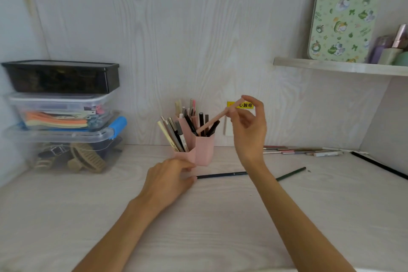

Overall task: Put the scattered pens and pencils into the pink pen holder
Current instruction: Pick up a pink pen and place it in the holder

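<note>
The pink pen holder (204, 150) stands at the back middle of the desk, its compartments holding several pens and pencils. My right hand (249, 126) pinches a pink pencil (215, 120) above it, the lower end slanting down into the right compartment. My left hand (170, 178) rests on the desk against the holder's base, fingers touching it. A dark blue pen (221, 175) and a green pencil (291, 173) lie on the desk in front of the holder. Several more pens and pencils (304, 151) lie in a row along the back wall at right.
Stacked plastic storage boxes (64, 117) fill the left corner. A wall shelf (340, 67) at upper right carries a green patterned tin and small bottles. A black strip (379, 164) runs along the right wall's foot. A yellow warning sticker (246, 105) sits behind my right hand.
</note>
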Demonstrator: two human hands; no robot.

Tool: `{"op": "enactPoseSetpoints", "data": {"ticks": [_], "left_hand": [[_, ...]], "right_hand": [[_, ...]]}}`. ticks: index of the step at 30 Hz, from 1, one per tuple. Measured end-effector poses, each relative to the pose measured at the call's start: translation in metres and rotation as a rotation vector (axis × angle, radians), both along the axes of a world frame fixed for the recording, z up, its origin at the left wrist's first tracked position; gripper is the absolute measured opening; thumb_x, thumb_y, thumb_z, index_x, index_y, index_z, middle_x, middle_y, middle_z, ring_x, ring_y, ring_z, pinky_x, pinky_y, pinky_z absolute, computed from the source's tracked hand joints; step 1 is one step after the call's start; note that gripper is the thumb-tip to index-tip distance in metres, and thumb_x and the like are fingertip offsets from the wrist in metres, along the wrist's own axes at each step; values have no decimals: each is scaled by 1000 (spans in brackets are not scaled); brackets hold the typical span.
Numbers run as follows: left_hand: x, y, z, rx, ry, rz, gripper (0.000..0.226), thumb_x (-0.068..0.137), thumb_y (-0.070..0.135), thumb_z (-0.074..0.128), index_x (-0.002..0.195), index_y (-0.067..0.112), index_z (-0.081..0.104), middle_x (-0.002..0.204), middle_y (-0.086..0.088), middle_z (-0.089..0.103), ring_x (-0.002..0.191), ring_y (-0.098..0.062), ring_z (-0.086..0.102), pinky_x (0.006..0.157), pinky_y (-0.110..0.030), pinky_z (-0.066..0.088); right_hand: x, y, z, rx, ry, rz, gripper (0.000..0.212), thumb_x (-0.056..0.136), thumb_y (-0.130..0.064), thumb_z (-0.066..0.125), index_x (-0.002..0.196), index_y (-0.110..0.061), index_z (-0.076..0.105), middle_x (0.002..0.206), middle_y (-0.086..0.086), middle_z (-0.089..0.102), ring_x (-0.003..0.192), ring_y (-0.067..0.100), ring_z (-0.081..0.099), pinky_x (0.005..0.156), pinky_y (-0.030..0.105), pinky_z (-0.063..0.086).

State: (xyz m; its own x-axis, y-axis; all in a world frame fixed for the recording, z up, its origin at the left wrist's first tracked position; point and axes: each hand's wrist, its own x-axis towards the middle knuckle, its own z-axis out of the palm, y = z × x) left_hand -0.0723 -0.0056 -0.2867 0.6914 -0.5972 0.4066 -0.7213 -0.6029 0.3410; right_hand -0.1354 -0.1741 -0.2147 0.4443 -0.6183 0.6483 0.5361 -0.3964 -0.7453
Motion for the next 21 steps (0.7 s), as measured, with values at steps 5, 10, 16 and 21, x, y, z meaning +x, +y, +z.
{"op": "enactPoseSetpoints", "data": {"ticks": [5,10,16,21], "left_hand": [[4,7,2,-4,2,52,24,82,50,58,97,35,69,107,16,65,94,-13,60,70,-25,40],[4,4,-1,-7,24,25,20,86,44,57,98,37,70,107,17,65,94,-10,59,73,-26,43],[3,4,0,4,5,39,19,88,41,54,99,38,70,112,14,64,98,-14,59,75,-29,44],[-1,2,-1,-21,-8,53,15,88,39,57,93,37,71,108,13,66,94,-17,60,66,-27,37]], "right_hand": [[14,5,-18,-604,278,-290,29,82,-26,68,111,-29,63,103,-8,66,101,10,53,85,28,46],[9,-3,-23,-782,384,-304,37,87,-32,61,123,-33,58,127,-3,54,120,16,43,99,34,38],[-62,-67,-9,-485,766,-540,41,91,-31,52,129,-17,45,125,12,50,118,27,41,92,38,39],[-139,-108,-27,-320,1732,-681,56,92,-26,44,141,-6,26,140,12,42,127,29,44,101,35,37]]}}
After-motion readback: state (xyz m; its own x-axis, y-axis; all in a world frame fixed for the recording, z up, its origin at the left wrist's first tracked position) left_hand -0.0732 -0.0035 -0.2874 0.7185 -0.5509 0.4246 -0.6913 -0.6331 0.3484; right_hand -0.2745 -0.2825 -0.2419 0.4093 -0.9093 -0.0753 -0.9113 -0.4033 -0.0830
